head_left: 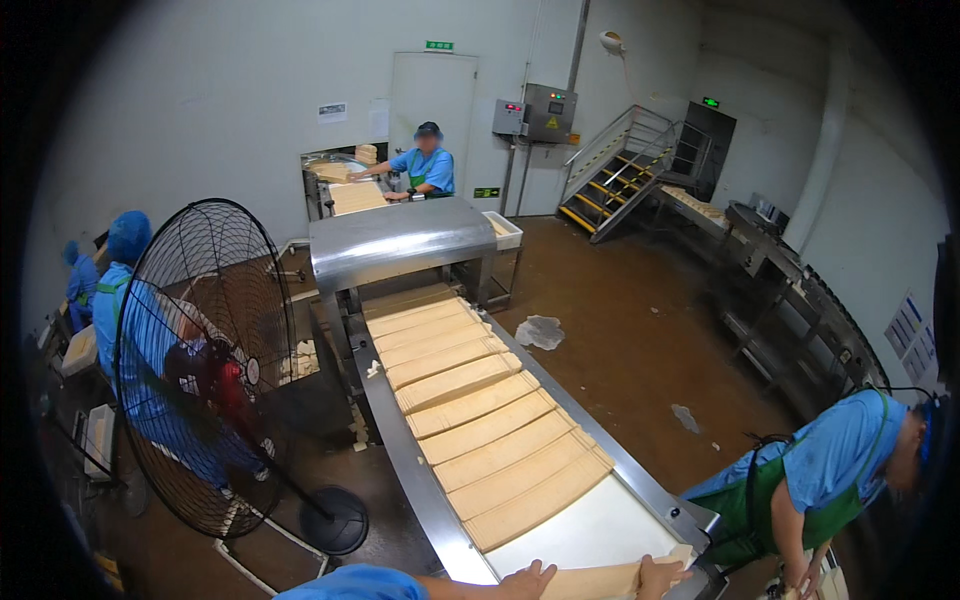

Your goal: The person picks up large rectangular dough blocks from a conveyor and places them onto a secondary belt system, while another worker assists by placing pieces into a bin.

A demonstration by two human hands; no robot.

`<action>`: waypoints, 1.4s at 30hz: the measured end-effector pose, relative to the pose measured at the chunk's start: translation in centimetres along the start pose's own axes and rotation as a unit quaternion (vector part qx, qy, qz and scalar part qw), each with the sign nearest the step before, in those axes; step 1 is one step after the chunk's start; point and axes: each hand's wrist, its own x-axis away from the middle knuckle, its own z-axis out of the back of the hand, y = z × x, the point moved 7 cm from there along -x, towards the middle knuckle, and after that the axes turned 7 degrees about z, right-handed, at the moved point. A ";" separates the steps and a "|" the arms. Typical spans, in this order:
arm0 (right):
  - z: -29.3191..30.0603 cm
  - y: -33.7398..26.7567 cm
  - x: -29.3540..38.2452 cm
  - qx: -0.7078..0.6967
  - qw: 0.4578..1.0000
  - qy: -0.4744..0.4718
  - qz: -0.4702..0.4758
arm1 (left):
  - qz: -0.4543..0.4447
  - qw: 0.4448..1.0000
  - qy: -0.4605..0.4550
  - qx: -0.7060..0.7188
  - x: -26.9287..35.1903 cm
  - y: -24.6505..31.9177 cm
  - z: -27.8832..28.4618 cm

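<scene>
At the bottom edge of the head view, my left hand [529, 580] rests on the left end of a pale, flat strip of dough-like sheets [596, 582]. My right hand [661, 576] grips the right end of that strip, fingers over its top. The strip lies across the near end of a white conveyor belt [589, 519]. Farther up the belt, several similar stacked strips [540, 484] lie crosswise in a row, reaching back to a metal hood [405, 240]. The lower part of the strip in my hands is cut off by the frame.
A large black floor fan [206, 367] stands left of the conveyor, with a co-worker [135, 315] behind it. Another co-worker [817, 480] bends close by at the right. A third person [427, 166] works beyond the hood. Metal stairs [619, 180] stand at the back right.
</scene>
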 end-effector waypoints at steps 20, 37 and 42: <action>15.0 61.9 27.0 -0.019 0.929 0.186 -0.319 | -0.263 0.824 -0.485 0.131 23.2 31.9 -11.9; 23.4 69.2 23.5 -0.038 0.922 0.117 -0.367 | -0.434 0.788 -0.430 -0.068 30.6 36.6 -23.2; 23.1 69.0 25.0 -0.116 0.920 0.033 -0.374 | -0.415 0.793 -0.438 -0.086 30.7 36.7 -23.8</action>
